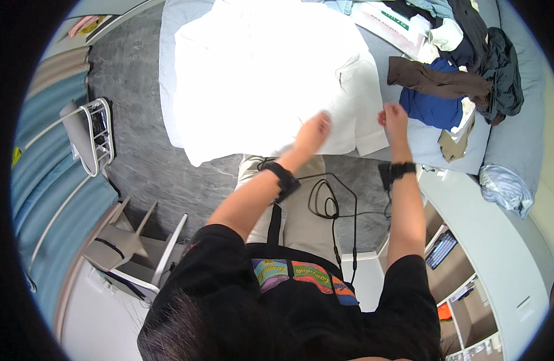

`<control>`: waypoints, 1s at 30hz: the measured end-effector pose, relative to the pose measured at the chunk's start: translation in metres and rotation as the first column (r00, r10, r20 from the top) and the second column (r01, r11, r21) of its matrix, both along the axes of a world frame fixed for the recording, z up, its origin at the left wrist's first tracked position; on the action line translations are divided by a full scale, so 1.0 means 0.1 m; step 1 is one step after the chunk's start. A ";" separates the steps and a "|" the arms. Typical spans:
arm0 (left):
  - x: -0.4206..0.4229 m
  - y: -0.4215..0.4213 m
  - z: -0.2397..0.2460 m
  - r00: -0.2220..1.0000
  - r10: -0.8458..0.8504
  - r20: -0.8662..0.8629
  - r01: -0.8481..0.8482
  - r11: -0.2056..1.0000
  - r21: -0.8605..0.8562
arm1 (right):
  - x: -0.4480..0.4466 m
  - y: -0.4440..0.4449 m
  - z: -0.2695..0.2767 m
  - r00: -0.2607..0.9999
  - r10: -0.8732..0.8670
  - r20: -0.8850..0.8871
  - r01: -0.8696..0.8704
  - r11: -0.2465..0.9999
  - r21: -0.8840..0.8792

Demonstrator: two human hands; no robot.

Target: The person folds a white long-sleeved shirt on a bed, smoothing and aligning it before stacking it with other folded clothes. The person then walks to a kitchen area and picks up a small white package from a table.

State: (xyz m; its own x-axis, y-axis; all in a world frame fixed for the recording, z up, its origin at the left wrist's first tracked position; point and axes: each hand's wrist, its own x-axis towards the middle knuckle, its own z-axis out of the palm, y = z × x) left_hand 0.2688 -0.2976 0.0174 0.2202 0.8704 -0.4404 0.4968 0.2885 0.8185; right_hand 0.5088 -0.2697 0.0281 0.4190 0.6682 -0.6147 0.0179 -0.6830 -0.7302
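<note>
A large white garment [268, 81], overexposed and with a few creases, lies spread on a light blue-grey cushioned surface [168, 108]. My left hand [314, 133], blurred and with curled fingers, is over its lower right part. At the garment's right edge, beside what looks like a sleeve [369, 113], is my right hand [394, 118], its fingers bent. Whether either hand pinches the fabric cannot be made out. Black straps with small devices are on both wrists.
Right of the garment lie a dark brown garment [439, 83], a blue one [432, 108] and a printed white bag [387, 27]. Black cables [356, 216] hang by my legs. Shelves [475, 311] stand at the lower right, a folding chair [112, 246] at the lower left.
</note>
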 end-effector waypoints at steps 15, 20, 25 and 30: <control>1.37 -0.41 0.05 0.957 0.242 -0.163 -0.233 0.970 0.072 | 0.44 1.24 -0.94 0.809 0.483 0.334 -0.505 0.863 -0.025; 1.40 -0.14 0.07 0.886 0.339 -0.316 -0.322 0.941 0.107 | 0.12 2.07 -0.91 0.846 0.432 0.313 -0.505 0.837 0.210; 1.58 0.10 -0.04 0.816 0.401 -0.416 -0.440 0.898 0.001 | -0.15 2.55 -0.74 0.486 0.692 0.534 -0.828 0.559 0.030; 1.49 0.14 -0.19 0.844 0.357 -0.400 -0.341 0.933 0.113 | 0.25 2.66 -0.40 0.355 0.445 0.822 -0.691 0.717 -0.089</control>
State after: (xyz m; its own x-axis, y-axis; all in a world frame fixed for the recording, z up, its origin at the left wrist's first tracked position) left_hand 0.4178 -0.2833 -0.0016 -0.2935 0.8727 -0.3902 0.6597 0.4803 0.5780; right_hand 0.5341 -0.0038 -0.0117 0.0737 0.9954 -0.0609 0.9379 -0.0900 -0.3350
